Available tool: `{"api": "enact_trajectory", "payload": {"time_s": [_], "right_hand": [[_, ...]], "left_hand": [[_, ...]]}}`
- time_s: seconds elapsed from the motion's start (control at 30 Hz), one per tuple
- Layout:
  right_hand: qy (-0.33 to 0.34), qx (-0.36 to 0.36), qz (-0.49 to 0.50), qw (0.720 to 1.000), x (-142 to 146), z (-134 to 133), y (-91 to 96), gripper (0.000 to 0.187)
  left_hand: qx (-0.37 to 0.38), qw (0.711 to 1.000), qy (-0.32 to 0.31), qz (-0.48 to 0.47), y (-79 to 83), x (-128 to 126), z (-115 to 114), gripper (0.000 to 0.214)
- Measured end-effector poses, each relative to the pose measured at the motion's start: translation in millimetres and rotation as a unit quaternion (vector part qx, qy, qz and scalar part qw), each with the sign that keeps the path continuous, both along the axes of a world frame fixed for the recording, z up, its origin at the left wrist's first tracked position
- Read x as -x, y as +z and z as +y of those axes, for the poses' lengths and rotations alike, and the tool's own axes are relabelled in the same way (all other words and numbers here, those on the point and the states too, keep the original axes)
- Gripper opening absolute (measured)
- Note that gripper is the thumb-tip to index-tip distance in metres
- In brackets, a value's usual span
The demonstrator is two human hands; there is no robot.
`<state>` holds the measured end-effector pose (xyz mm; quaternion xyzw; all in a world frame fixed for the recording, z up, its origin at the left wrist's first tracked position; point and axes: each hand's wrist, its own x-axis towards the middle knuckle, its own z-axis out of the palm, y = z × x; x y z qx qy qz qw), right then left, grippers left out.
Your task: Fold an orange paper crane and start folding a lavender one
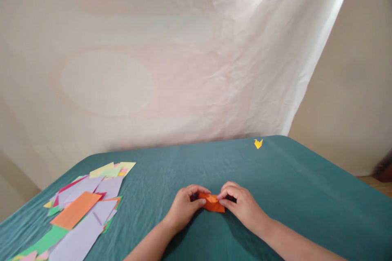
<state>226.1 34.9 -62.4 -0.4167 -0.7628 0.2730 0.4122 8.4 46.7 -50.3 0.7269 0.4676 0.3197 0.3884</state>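
Note:
A small piece of folded orange paper (214, 205) is between my two hands, low over the green-covered table (196, 165). My left hand (187, 206) pinches its left end, thumb in front and fingers behind. At the upper right edge, my right hand (239, 202) grips the paper between thumb and forefinger. Fold lines and a raised flap show on its near face. Fingertips cover both ends, so its full shape is hidden.
To the left lies a loose heap of coloured paper sheets (78, 193), purple, orange, green, yellow and pink. A small yellow folded paper figure (258, 144) sits near the far edge at right. A pale sheet (183, 57) hangs behind the table.

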Motion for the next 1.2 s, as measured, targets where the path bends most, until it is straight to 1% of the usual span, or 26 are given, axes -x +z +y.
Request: {"api": "enact_trajectory", "payload": {"time_s": [0.17,0.43,0.63,0.73,0.9,0.97,1.03,1.1,1.13,1.2], "right_hand": [[0.02,-0.017,-0.016,1.0,3,-2,1.8,0.009],[0.023,-0.039,-0.067,0.997,6,-10,3.8,0.02],[0.043,-0.083,-0.101,0.99,8,-10,1.0,0.014],[0.055,-0.096,-0.111,0.988,8,-10,0.5,0.012],[0.06,-0.125,-0.138,0.981,7,-11,1.8,0.013],[0.059,-0.139,-0.15,0.977,7,-12,4.8,0.014],[0.048,-0.152,-0.157,0.975,7,-15,9.1,0.014],[0.026,-0.165,-0.155,0.974,7,-17,13.4,0.014],[0.013,-0.173,-0.15,0.973,7,-18,15.2,0.014],[-0.01,-0.187,-0.14,0.972,6,-19,17.2,0.014]], "left_hand": [[0.019,1.0,-0.004,-0.007,-2.1,0,0,0.025],[0.036,0.999,-0.005,-0.014,2.0,-4,-3,0.026],[0.064,0.997,-0.014,-0.049,-2.4,-4,-3,0.025],[0.056,0.998,-0.013,-0.029,-2.0,-3,-2,0.023],[0.018,1.0,-0.022,0.011,4.2,-3,-3,0.019],[-0.006,1.0,-0.008,0.008,6.9,-3,-5,0.021],[-0.044,0.999,0.03,0.003,9.7,-5,-7,0.021],[-0.072,0.995,0.07,0.003,12.0,-7,-10,0.017],[-0.075,0.994,0.08,0.002,12.8,-8,-12,0.014],[-0.053,0.995,0.077,-0.015,12.8,-13,-16,0.01]]}}
